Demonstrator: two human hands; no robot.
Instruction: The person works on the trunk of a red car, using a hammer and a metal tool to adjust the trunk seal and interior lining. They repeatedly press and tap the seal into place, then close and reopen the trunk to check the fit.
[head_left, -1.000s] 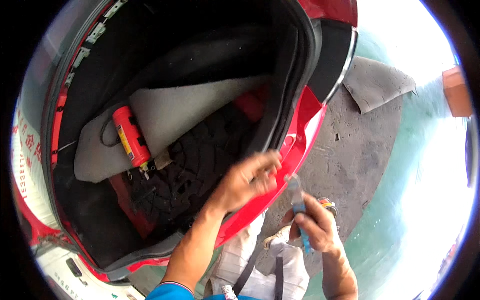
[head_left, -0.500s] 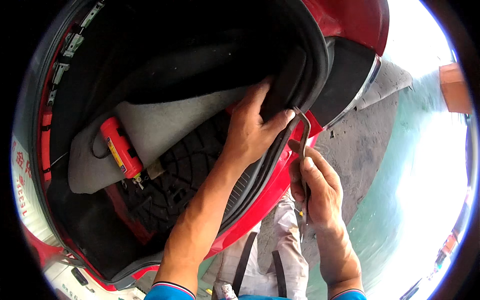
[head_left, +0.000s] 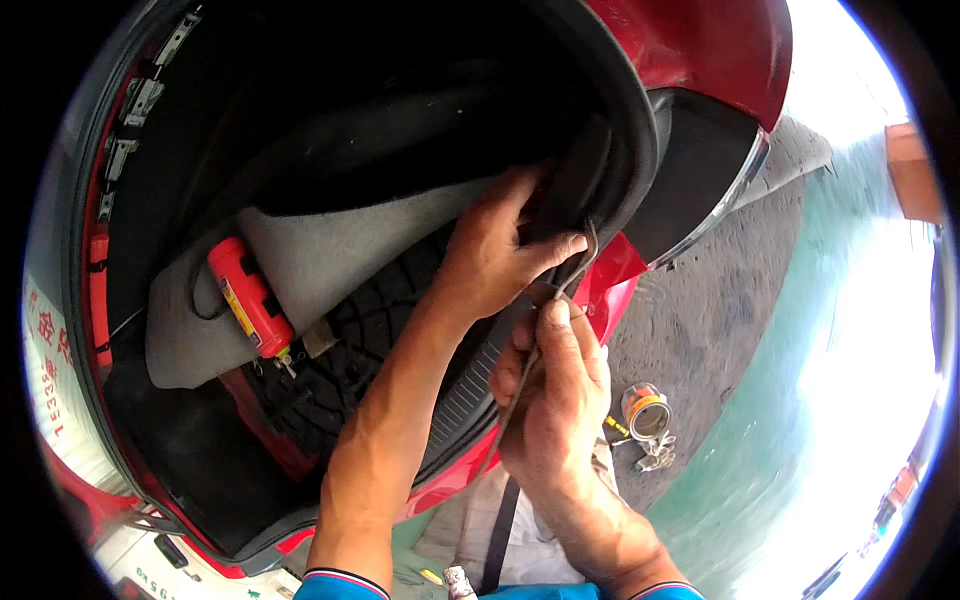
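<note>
My left hand (head_left: 492, 255) grips the black plastic trim (head_left: 560, 205) at the right side of an open car boot. Its thumb lies on the edge near the rubber seal (head_left: 648, 150); the fingers behind the trim are partly hidden. My right hand (head_left: 560, 405) is closed around a thin, bent metal pry bar (head_left: 588, 258). The curved tip of the bar sits at the trim edge beside my left thumb, and its long shank slants down past my right palm. Whether the tip is under the trim, I cannot tell.
Inside the boot, a red fire extinguisher (head_left: 250, 297) lies on a folded-back grey mat (head_left: 340, 235), over a spare tyre (head_left: 375, 315). The red bodywork (head_left: 700, 45) and a dark tail lamp (head_left: 695, 170) border the opening. An open tin (head_left: 647, 410) stands on the ground.
My right hand has moved left and inward, tilting the bar's shank down to the left. My left hand stays on the trim. The tin on the ground has come into sight.
</note>
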